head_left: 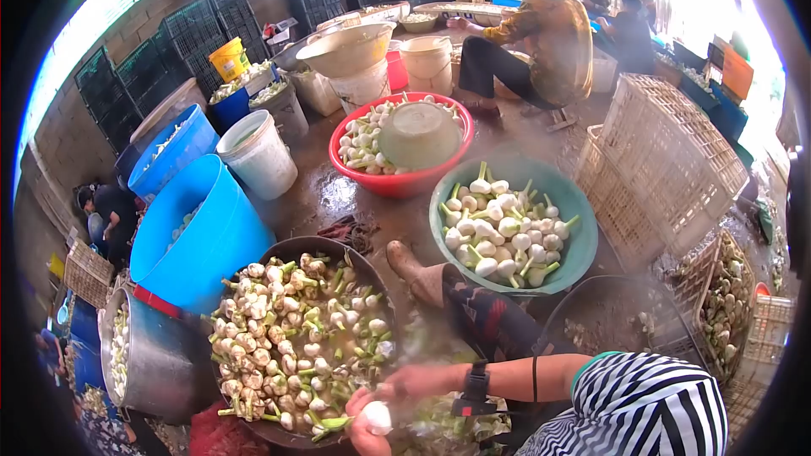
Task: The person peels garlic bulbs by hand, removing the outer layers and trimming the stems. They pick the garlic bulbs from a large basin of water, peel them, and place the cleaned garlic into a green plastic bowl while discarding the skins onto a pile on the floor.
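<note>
Bold black-and-white stripes cover the loose sleeve (646, 405), its hem edged with green trim (583, 373). A thin dark band (535, 384) circles the forearm — a chunky black wristband (476, 382) the wrist. The hands (418, 381) are bare. Dark trousers (486, 314) carry a faint reddish pattern — below, a mottled brown boot (418, 274).

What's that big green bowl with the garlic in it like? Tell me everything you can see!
The green bowl is round, wide and open, with smooth walls that look like plastic. It sits right way up on the brown floor, in front of the red basin. Heaped inside are white garlic bulbs, many with short green stalks. A leg stretches past its near side; I can't tell if they touch.
</note>
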`<state>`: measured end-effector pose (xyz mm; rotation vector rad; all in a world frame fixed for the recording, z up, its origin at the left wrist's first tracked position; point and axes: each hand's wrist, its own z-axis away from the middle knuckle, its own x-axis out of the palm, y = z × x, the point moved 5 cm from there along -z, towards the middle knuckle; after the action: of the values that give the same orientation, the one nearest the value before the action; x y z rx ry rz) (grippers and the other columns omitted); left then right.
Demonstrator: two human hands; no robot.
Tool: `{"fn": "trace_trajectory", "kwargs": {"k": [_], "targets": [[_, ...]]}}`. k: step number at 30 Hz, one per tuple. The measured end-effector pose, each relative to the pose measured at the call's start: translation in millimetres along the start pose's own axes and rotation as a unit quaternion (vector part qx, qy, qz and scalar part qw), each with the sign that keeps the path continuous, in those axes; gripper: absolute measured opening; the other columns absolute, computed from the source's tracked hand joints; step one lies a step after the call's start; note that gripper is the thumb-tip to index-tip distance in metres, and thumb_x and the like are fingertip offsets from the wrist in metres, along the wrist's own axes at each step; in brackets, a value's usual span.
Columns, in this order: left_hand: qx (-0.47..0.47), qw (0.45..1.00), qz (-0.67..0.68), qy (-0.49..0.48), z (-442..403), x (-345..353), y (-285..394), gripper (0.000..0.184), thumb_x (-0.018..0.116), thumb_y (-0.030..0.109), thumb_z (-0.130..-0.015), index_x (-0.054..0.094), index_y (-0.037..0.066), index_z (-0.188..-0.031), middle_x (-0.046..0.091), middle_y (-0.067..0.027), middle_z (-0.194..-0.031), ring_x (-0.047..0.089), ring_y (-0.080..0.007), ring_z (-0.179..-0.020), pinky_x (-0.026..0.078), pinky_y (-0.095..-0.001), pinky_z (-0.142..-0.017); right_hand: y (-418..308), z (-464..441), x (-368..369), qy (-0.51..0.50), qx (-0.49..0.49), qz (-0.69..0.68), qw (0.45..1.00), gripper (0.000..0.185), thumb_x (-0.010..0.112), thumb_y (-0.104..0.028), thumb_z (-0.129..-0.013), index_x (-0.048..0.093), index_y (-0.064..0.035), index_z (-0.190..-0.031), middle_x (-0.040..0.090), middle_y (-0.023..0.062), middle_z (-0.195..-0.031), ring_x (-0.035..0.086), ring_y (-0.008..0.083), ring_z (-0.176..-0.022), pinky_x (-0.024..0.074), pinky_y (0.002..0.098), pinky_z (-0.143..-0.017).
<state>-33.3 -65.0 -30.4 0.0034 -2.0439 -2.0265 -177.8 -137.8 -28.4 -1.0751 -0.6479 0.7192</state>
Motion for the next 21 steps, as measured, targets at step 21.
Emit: {"fn": "trace_trajectory", "kwargs": {"k": [21], "targets": [[0.018,0.960,-0.199,0.197,-0.7,-17.2,1.4,0.033,0.053,0.015,-0.089,0.054,-0.007,-0.113,0.058,-0.0111,-0.098,0.057,-0.0187,-0.083,0.049,-0.0323,-0.072,-53.9,7.7,39.1,0.150,-0.131,0.423,0.884,0.016,0.062,-0.011,-0.064,0.060,-0.0031,-0.078,0.062,0.0170,-0.070,0.061,0.0358,-0.063,0.0480,0.0443,-0.056]]}}
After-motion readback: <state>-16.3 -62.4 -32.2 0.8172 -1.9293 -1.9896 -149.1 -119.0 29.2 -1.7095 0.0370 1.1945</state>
